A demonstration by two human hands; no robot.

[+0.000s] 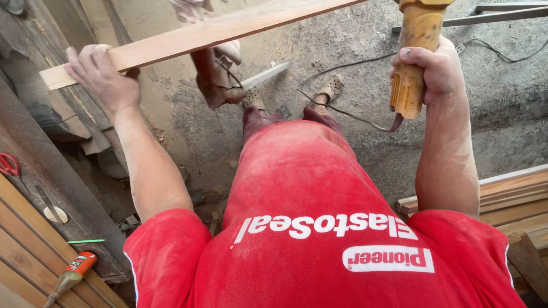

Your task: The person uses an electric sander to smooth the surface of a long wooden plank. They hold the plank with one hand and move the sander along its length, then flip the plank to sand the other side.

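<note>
While left hand (pixel 101 77) grips plank (pixel 200 35), right hand (pixel 434 71) grips tool (pixel 415 54)

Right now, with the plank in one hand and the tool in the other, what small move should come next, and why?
Probably bring the yellow power tool in toward the plank. The right hand grips the tool upright, apart from the wood, while the left hand holds the plank near its end, raised above the floor. The tool's working end is out of view, so this is only a guess.
</note>
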